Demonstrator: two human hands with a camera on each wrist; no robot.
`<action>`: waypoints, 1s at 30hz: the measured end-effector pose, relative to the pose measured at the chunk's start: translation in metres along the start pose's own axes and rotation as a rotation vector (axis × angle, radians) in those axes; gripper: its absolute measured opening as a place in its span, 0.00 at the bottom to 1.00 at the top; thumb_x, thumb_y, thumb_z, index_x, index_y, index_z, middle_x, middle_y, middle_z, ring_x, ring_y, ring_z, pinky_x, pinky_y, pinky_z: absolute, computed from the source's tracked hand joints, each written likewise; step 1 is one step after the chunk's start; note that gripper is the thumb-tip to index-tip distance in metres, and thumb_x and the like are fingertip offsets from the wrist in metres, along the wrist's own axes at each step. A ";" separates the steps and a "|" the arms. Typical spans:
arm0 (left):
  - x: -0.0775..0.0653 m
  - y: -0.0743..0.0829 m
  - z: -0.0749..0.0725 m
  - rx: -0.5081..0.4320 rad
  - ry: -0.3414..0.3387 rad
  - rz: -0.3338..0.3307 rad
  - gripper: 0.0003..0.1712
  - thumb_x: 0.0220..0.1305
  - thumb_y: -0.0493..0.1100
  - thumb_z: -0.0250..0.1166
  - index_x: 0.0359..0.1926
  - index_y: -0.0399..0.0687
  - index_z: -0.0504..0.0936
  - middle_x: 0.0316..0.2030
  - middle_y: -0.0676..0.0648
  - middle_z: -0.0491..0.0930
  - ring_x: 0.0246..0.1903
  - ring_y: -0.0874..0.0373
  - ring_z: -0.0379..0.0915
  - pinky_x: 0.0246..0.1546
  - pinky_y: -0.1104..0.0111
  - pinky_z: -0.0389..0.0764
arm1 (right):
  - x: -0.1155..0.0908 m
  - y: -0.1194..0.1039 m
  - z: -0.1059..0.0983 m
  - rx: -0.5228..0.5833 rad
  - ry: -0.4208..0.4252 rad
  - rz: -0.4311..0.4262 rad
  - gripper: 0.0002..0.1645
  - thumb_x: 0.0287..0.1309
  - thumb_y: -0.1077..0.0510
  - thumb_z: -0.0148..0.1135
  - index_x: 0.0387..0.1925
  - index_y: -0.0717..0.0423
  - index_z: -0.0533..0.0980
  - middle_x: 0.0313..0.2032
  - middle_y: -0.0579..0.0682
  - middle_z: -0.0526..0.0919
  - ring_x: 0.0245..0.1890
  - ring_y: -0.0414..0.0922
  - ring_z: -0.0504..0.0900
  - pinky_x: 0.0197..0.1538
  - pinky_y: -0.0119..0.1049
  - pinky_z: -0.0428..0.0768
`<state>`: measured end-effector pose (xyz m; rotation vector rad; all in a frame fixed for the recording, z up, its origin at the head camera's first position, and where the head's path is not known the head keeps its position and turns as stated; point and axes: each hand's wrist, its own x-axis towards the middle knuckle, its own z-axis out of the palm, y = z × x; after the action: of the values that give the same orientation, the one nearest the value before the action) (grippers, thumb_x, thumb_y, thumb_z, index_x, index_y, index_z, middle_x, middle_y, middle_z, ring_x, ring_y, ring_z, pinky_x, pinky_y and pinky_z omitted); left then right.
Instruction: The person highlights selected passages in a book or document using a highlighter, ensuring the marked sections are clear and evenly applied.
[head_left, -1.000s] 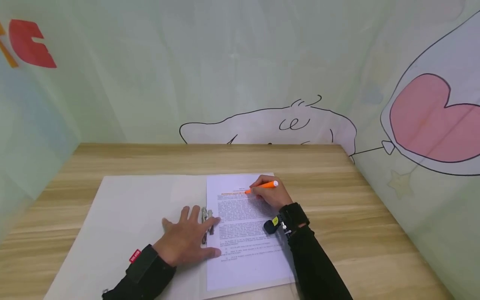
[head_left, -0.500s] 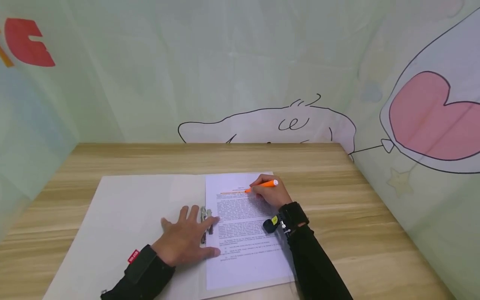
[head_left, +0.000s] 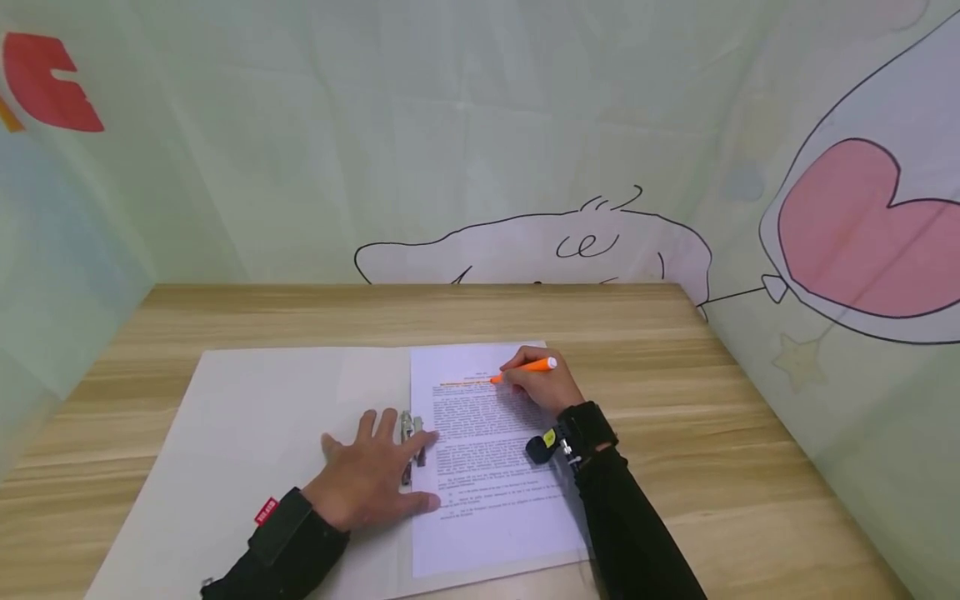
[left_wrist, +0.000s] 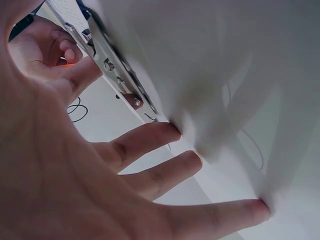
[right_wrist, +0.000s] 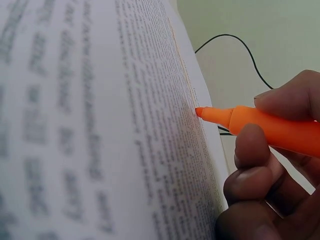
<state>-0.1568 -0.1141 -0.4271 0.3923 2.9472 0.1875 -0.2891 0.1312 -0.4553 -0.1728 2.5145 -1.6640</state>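
Observation:
An orange highlighter is pinched between the thumb and fingers of my right hand. Its tip meets the printed sheet near the top, at the end of an orange line over the text. In the right wrist view the highlighter points at the page, its tip right at the print. My left hand lies spread with straight fingers across the open white folder, thumb and index finger reaching onto the sheet's left edge. Beneath that index finger runs the folder's metal clip, partly hidden.
The folder lies on a wooden table, which a printed cloth wall borders behind and at both sides. Black straps with small devices sit on both wrists. A thin dark cable shows in the right wrist view.
Hands, highlighter and folder keep nearly the same places. The head view has shifted slightly, and the highlighter's tip stays close to the same spot on the page.

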 end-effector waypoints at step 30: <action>-0.001 -0.001 -0.001 0.001 0.003 0.006 0.48 0.40 0.75 0.72 0.65 0.69 0.75 0.54 0.40 0.71 0.55 0.37 0.64 0.43 0.18 0.64 | 0.001 0.000 -0.003 0.018 0.014 0.003 0.03 0.56 0.64 0.68 0.29 0.57 0.86 0.17 0.48 0.78 0.18 0.42 0.74 0.23 0.30 0.73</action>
<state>-0.1563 -0.1153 -0.4258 0.4008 2.9499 0.1871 -0.2909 0.1337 -0.4540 -0.1559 2.5083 -1.6920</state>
